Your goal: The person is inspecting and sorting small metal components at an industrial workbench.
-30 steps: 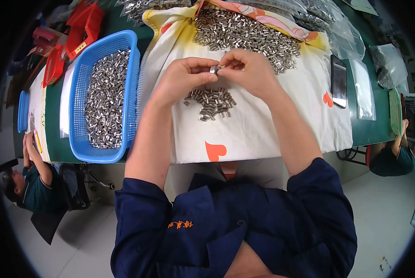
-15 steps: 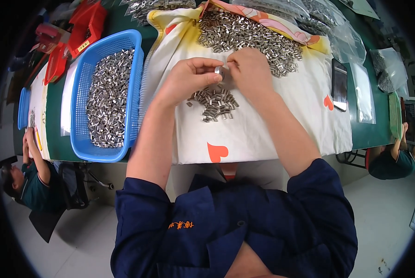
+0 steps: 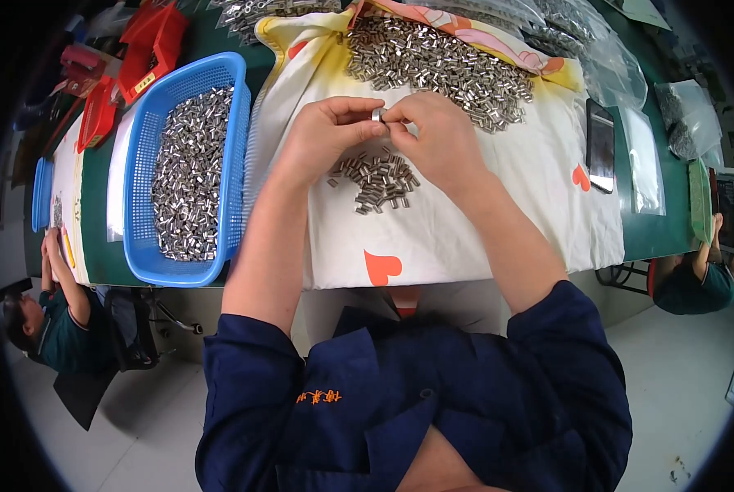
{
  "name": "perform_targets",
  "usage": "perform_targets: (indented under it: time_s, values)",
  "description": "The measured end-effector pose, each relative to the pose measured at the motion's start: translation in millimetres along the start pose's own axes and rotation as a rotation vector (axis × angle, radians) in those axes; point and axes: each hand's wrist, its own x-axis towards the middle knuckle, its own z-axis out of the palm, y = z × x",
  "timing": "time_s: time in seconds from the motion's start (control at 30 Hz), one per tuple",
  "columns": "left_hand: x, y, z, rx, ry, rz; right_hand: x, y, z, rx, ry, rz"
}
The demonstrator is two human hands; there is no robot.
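Between the thumb and fingers of my left hand (image 3: 326, 135) is a small shiny metal ring-like part (image 3: 377, 116). My right hand (image 3: 436, 135) meets it from the other side, thumb and forefinger pinched at the part; whether a smaller piece is between those fingertips is hidden. Just below both hands a small pile of short metal sleeves (image 3: 379, 180) lies on the white cloth (image 3: 465, 246). Beyond my hands spreads a larger heap of similar sleeves (image 3: 440, 66).
Left of the cloth stands a blue plastic basket (image 3: 240, 164) full of metal sleeves. Red bins (image 3: 149, 49) are at the far left. A phone (image 3: 600, 148) and clear plastic bags (image 3: 641, 160) lie at the right. Two other people sit at the sides, one on a chair (image 3: 129, 328).
My right hand has moved left, bringing its fingertips against the metal part. The left hand has shifted slightly left and away from me, and the part now shows edge-on.
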Motion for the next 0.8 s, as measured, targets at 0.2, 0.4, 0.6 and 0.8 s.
perform_targets:
  time_s: [0.2, 0.4, 0.6, 0.8]
  values:
    - [-1, 2, 1, -0.010, -0.016, 0.011, 5, 5, -12, 0.303, -0.165, 0.260]
    - [-3, 3, 6, 0.040, -0.036, -0.014, 10, 18, -20, 0.382, -0.240, 0.409]
    - [-12, 8, 12, 0.376, -0.251, -0.046, 6, 37, 3, -0.386, 0.017, 0.060]
    - [-6, 4, 6, 0.184, -0.215, -0.039, 1, 39, 11, -0.375, -0.093, 0.097]
